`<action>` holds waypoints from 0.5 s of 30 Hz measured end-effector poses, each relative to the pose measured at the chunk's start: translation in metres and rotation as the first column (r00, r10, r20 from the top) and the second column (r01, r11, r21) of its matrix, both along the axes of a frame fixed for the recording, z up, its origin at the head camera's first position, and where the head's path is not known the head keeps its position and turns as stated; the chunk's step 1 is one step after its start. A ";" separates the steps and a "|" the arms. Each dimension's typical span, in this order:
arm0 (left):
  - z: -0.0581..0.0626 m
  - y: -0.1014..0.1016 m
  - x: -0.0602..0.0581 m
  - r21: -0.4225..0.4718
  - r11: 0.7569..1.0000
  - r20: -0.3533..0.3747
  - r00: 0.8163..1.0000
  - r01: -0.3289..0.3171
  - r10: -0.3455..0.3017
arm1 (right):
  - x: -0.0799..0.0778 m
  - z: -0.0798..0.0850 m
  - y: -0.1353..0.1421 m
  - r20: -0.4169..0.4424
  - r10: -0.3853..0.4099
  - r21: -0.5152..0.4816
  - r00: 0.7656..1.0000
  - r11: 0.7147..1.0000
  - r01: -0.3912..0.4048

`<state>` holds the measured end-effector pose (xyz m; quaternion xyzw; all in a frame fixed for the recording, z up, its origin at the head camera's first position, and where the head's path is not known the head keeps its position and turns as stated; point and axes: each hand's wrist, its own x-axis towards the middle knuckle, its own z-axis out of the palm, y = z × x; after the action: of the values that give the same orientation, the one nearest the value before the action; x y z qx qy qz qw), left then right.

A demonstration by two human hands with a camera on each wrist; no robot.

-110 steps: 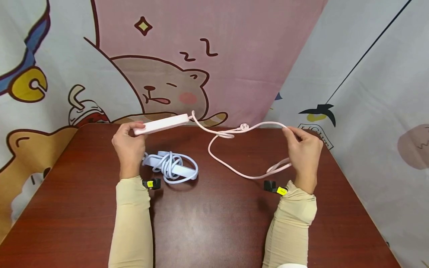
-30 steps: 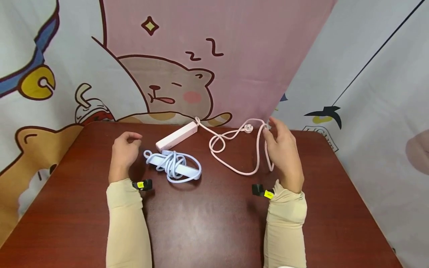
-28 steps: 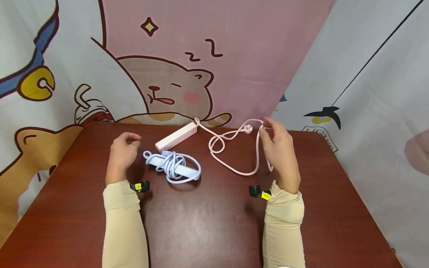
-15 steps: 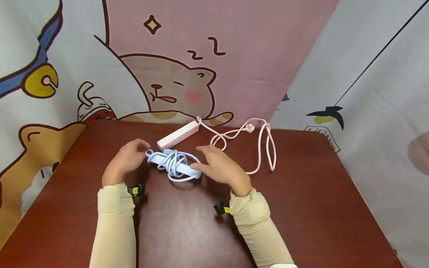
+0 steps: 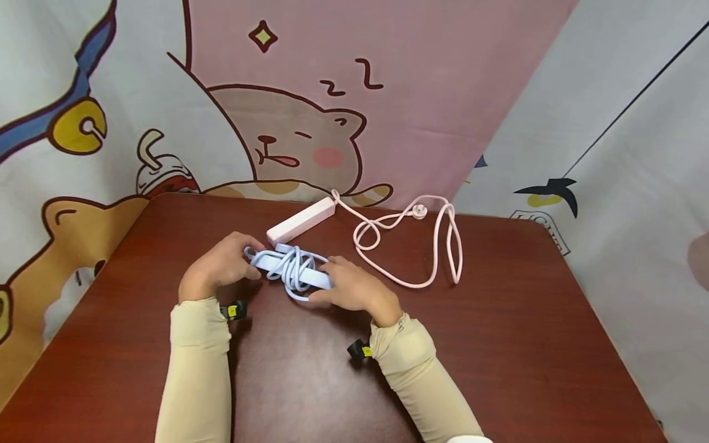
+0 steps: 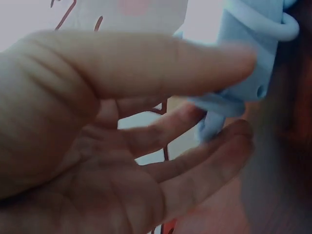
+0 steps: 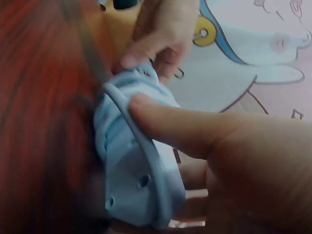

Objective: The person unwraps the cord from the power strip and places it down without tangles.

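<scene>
A light blue power strip [image 5: 315, 278] lies on the table with its own cord [image 5: 295, 264] wound in loops around its middle. My left hand [image 5: 224, 263] is at its left end, thumb on the near side and fingers on the far side; in the left wrist view the thumb crosses the strip's end [image 6: 253, 53]. At the right end my right hand [image 5: 354, 286] grips the strip, its thumb along the near face and its fingers behind. The right wrist view shows that end [image 7: 131, 178] with two holes and a cord loop over it.
Just behind the blue strip lies a pink power strip [image 5: 301, 220]. Its pink cord [image 5: 399, 281] spreads in loose loops to the right, with a round plug [image 5: 419, 211] near the table's back edge. A cartoon-printed curtain [image 5: 432, 92] hangs behind the brown table [image 5: 498, 344].
The pink strip and cord, held up at first, were set down on the table. Both hands then moved to the blue strip, the right one sweeping left, and closed around its ends.
</scene>
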<state>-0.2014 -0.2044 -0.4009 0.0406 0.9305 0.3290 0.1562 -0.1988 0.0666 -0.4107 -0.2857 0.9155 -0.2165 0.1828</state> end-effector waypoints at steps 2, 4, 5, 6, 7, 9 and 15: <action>-0.001 0.005 -0.001 -0.020 1.000 0.022 1.000 0.022 -0.021 | -0.003 0.001 0.005 0.019 0.015 0.020 1.000 1.000 -0.015; -0.003 0.011 -0.002 -0.049 0.998 0.032 0.999 0.040 -0.039 | -0.005 0.002 0.009 0.016 0.024 0.017 1.000 1.000 -0.024; -0.003 0.014 -0.003 -0.066 0.997 0.029 0.999 0.048 -0.046 | -0.006 0.002 0.011 0.007 0.032 0.011 0.999 0.999 -0.032; -0.004 0.017 -0.003 -0.082 0.995 0.024 0.999 0.049 -0.048 | -0.007 0.003 0.013 -0.004 0.042 0.004 0.999 0.999 -0.042; -0.005 0.019 -0.004 -0.090 0.995 0.017 0.999 0.051 -0.049 | -0.008 0.003 0.015 -0.009 0.054 -0.005 0.998 0.998 -0.055; -0.005 0.022 -0.004 -0.098 0.994 0.003 0.999 0.049 -0.049 | -0.010 0.005 0.020 -0.003 0.064 -0.028 0.998 0.998 -0.064; -0.004 0.023 -0.005 -0.022 0.998 -0.056 0.996 0.064 -0.066 | -0.015 0.017 0.038 0.041 0.007 -0.047 0.999 0.999 -0.006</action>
<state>-0.2064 -0.1809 -0.4046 0.0785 0.9360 0.3129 0.1407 -0.2137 0.1043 -0.3941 -0.2884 0.9052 -0.2433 0.1953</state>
